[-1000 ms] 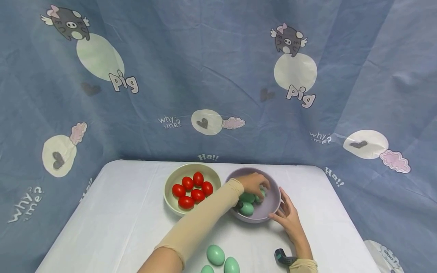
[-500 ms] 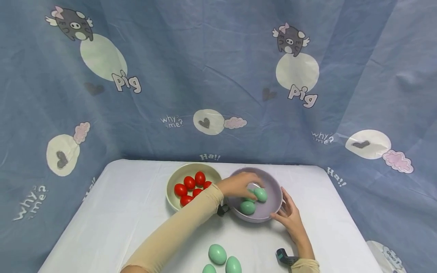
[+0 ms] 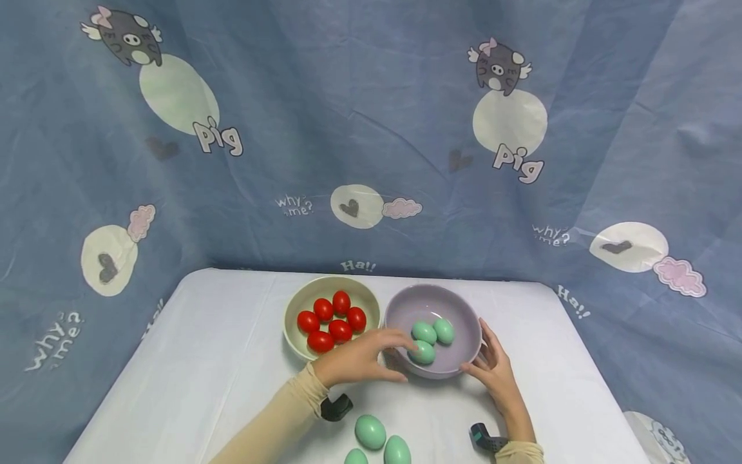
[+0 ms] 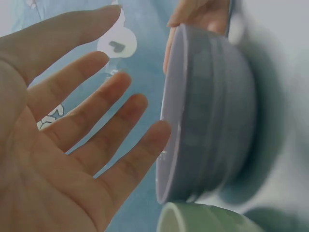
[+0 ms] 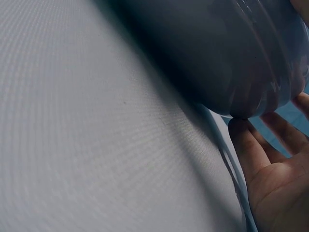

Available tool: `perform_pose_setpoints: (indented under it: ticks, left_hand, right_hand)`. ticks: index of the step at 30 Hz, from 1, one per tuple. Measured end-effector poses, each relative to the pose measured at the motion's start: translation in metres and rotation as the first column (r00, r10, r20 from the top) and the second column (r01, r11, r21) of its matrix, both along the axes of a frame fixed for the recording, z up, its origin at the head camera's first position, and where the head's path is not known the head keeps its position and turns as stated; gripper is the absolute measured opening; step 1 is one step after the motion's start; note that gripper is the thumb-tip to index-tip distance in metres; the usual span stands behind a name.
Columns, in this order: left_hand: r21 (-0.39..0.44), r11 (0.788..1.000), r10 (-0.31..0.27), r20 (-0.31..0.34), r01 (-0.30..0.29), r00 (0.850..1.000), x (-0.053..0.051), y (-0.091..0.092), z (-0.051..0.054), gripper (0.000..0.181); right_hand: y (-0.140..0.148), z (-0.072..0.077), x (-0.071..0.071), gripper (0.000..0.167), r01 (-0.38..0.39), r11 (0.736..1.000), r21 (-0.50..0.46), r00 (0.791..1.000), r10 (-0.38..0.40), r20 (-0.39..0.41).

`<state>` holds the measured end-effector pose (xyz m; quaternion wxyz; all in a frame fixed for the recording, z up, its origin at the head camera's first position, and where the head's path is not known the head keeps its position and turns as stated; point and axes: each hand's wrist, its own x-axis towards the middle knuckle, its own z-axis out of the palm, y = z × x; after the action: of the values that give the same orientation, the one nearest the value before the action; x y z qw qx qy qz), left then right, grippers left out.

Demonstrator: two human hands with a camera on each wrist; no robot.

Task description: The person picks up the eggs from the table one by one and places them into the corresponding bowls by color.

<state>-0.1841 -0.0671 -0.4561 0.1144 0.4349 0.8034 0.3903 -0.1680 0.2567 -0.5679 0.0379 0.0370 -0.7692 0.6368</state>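
Observation:
A purple bowl (image 3: 400, 303) stands on the white table with several green eggs (image 3: 444, 331) inside. My left hand (image 3: 362, 357) hovers at its left front edge, fingers spread and palm bare in the left wrist view. Its fingers overlap one green egg in the head view, but nothing is held. At the bowl's right side, my right hand (image 3: 494, 370) holds the outer wall, thumb toward the front and fingers along the right. The right wrist view shows its fingertips (image 5: 238, 126) against the bowl wall (image 5: 212, 53).
Left of the purple bowl, a pale green bowl (image 3: 292, 309) holds several red eggs (image 3: 323, 310). Several more green eggs (image 3: 370, 432) lie on the table (image 3: 174, 361) near its front edge. A blue patterned curtain (image 3: 278, 129) hangs behind.
My left hand has drawn back from inside the purple bowl toward the left and front, leaving the green eggs in it uncovered. The right hand has stayed at the bowl's side.

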Motion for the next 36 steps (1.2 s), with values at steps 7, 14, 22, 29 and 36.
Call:
perform_pose_setpoints:
  ticks: [7, 14, 22, 29, 36]
  left_hand:
    - [0.025, 0.999, -0.023, 0.021, 0.023, 1.000, 0.032, -0.025, -0.023, 0.040]
    - [0.020, 1.000, 0.009, 0.052, -0.010, 0.999, 0.049, -0.037, -0.054, 0.040]
    - [-0.016, 0.999, 0.032, 0.045, -0.031, 0.998, 0.058, -0.043, -0.077, 0.037]
    - [0.044, 0.999, -0.015, 0.114, 0.010, 0.993, 0.061, -0.044, -0.087, 0.030]
    - [0.048, 0.998, -0.041, 0.155, 0.034, 0.987, 0.063, -0.046, -0.091, 0.023]
  right_hand:
    - [0.001, -0.002, 0.003, 0.104, 0.017, 0.999, 0.028, 1.000, -0.018, 0.022]
    - [0.002, -0.002, 0.003, 0.104, 0.025, 0.999, 0.030, 1.000, -0.025, 0.008]
    - [0.003, -0.001, 0.001, 0.104, 0.016, 1.000, 0.017, 1.000, -0.016, 0.009]
    - [0.003, -0.001, 0.000, 0.103, -0.004, 1.000, 0.003, 1.000, 0.004, -0.011]
    - [0.002, -0.001, 0.001, 0.104, 0.000, 1.000, 0.013, 1.000, 0.000, -0.007]
